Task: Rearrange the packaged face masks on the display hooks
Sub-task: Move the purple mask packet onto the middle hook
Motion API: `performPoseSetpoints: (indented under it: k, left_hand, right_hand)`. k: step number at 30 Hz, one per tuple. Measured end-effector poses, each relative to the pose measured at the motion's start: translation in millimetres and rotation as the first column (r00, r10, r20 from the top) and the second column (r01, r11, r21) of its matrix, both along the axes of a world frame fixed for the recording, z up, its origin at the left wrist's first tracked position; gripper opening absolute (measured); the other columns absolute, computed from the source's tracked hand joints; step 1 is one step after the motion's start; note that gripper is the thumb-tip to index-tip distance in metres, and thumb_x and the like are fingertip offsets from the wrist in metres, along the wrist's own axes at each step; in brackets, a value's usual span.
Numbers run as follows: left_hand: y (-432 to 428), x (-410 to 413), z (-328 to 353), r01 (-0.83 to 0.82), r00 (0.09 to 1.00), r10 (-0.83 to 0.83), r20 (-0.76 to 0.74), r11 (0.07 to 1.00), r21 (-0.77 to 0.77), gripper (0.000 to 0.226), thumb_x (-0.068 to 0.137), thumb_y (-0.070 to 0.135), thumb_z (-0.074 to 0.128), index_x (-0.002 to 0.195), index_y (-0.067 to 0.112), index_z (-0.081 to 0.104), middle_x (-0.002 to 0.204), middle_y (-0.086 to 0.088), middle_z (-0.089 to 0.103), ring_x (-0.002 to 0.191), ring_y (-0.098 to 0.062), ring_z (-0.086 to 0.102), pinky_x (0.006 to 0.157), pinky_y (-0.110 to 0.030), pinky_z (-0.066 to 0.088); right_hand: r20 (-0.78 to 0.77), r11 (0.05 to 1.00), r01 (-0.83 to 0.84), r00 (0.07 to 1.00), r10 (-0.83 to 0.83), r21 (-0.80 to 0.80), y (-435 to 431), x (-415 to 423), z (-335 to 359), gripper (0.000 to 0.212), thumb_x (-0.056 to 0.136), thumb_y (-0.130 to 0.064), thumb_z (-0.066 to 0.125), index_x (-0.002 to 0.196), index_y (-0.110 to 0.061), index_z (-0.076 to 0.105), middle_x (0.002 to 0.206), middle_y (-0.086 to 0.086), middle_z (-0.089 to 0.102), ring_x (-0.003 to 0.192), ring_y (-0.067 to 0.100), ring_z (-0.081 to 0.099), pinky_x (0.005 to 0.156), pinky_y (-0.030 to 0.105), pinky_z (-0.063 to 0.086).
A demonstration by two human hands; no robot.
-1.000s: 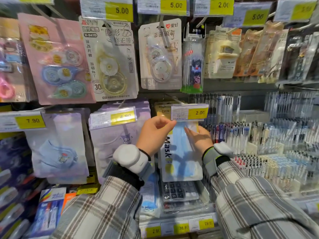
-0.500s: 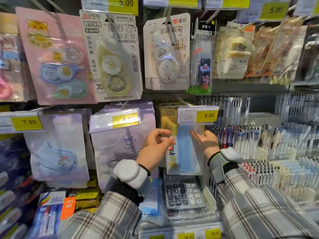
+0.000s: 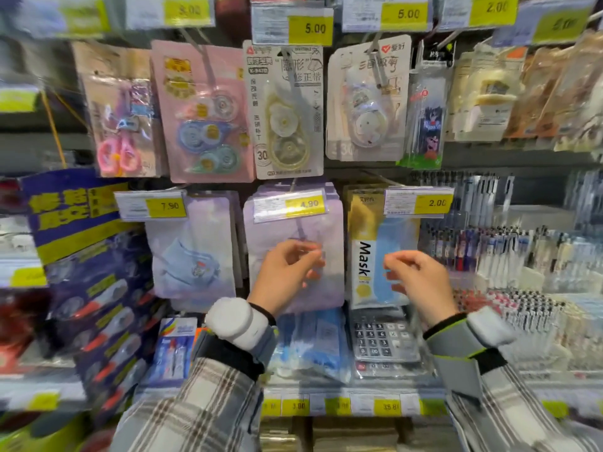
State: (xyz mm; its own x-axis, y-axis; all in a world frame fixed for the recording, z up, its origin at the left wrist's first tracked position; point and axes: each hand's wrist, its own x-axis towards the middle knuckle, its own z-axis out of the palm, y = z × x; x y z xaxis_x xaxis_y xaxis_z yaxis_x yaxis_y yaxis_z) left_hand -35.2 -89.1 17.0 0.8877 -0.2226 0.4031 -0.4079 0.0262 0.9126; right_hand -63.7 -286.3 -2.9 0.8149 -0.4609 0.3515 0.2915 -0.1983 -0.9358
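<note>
A packaged blue face mask [image 3: 364, 256] marked "Mask" hangs from a hook under the 2.00 price tag [image 3: 419, 202]. To its left hangs a stack of purple mask packs [image 3: 264, 243] under a 4.90 tag, and further left a pale purple mask pack [image 3: 192, 256] under a 7.90 tag. My left hand [image 3: 287, 272] hovers in front of the purple packs with loosely curled fingers and nothing in it. My right hand [image 3: 417, 278] is in front of the blue pack's lower right corner, also with nothing in it. Both hands are blurred.
Correction tape packs [image 3: 284, 125] hang on the row above. A packaged calculator [image 3: 381, 340] and blue packs [image 3: 313, 347] sit below the masks. Racks of pens [image 3: 522, 256] fill the right side. A dark blue display box [image 3: 91, 282] stands at the left.
Both hands have let go of the blue mask pack, which now hangs on its hook. My left hand has shifted left in front of the purple packs. The view has swung left.
</note>
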Motion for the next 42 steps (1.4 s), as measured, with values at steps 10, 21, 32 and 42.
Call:
performPoseSetpoints:
  k: [10, 21, 32, 42]
  left_hand:
    - [114.0, -5.7, -6.2, -0.172, 0.983, 0.162, -0.081, 0.976, -0.132, 0.011, 0.089, 0.012, 0.054, 0.082, 0.014, 0.062, 0.062, 0.003, 0.064, 0.043, -0.001, 0.055, 0.040, -0.013, 0.039]
    - [201.1, 49.9, -29.7, -0.371, 0.928, 0.368, -0.054, 0.925, -0.080, 0.013, 0.086, 0.010, 0.059, 0.083, 0.022, 0.061, 0.078, -0.002, 0.063, 0.073, -0.019, 0.059, 0.058, -0.026, 0.046]
    - [214.7, 97.3, -18.1, -0.444, 0.891, 0.444, -0.093, 0.896, 0.017, 0.067, 0.088, 0.012, 0.056, 0.145, 0.010, 0.021, 0.151, -0.013, 0.032, 0.138, -0.025, 0.034, 0.111, -0.038, 0.031]
    - [215.7, 97.5, -18.7, -0.403, 0.915, 0.404, -0.019, 0.915, 0.010, 0.043, 0.086, 0.007, 0.055, 0.128, 0.014, 0.047, 0.126, -0.001, 0.056, 0.116, -0.016, 0.054, 0.101, -0.032, 0.041]
  right_hand:
    - [-0.082, 0.886, -0.464, 0.883, 0.462, -0.009, 139.3, 6.1, 12.0, 0.018, 0.085, -0.008, 0.060, 0.069, -0.016, 0.059, 0.051, -0.006, 0.063, 0.044, 0.001, 0.058, 0.048, 0.018, 0.045]
    - [-0.074, 0.927, -0.375, 0.924, 0.374, 0.003, 239.8, 73.6, 0.4, 0.028, 0.079, -0.010, 0.069, 0.106, -0.006, 0.060, 0.094, 0.003, 0.057, 0.088, 0.015, 0.054, 0.077, 0.026, 0.046]
    - [-0.122, 0.961, -0.195, 0.977, 0.173, -0.196, 254.0, 112.5, -8.4, 0.071, 0.063, -0.030, 0.073, 0.127, -0.021, 0.045, 0.126, 0.005, 0.055, 0.118, 0.023, 0.052, 0.104, 0.040, 0.043]
    - [-0.118, 0.949, -0.232, 0.970, 0.211, -0.212, 254.2, 154.6, -38.9, 0.106, 0.052, -0.052, 0.070, 0.142, -0.021, 0.026, 0.141, 0.005, 0.048, 0.129, 0.022, 0.049, 0.106, 0.044, 0.043]
